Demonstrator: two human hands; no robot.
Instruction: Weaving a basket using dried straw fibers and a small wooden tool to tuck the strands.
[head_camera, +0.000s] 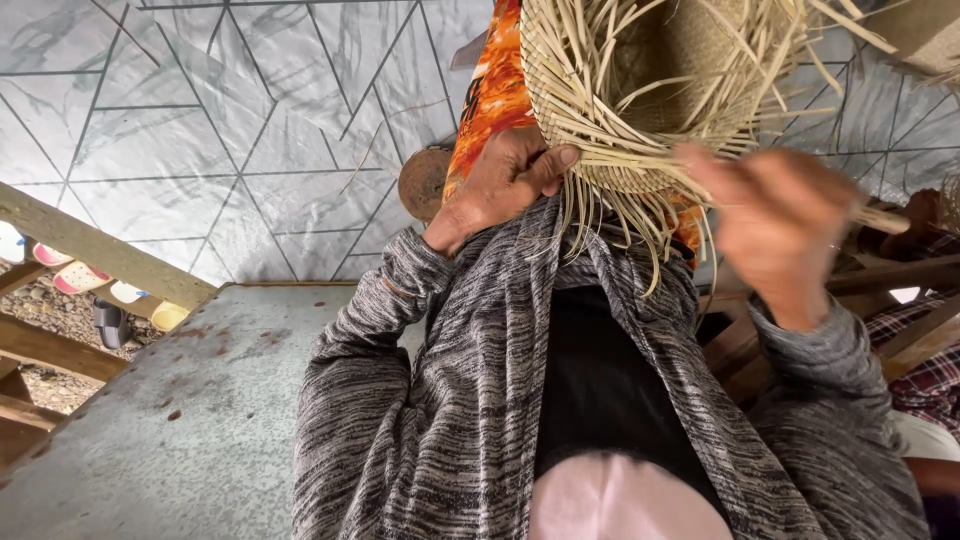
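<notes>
A half-woven straw basket (640, 90) with many loose pale strips hanging from its rim sits on my lap at the top of the head view. My left hand (500, 185) grips the basket's left rim, thumb pressed on the woven edge. My right hand (775, 225), blurred by motion, pinches a single straw strip (880, 218) that runs out to the right of the basket. An orange patterned cloth (490, 95) lies under the basket. Grey knitted sleeves cover both my arms.
The floor has grey tiles (200, 120) with a geometric line pattern. A rusty grey metal surface (190, 420) lies at lower left beside a wooden rail (100, 250). Several sandals (80, 280) sit beyond the rail. Wooden slats (900, 280) stand at the right.
</notes>
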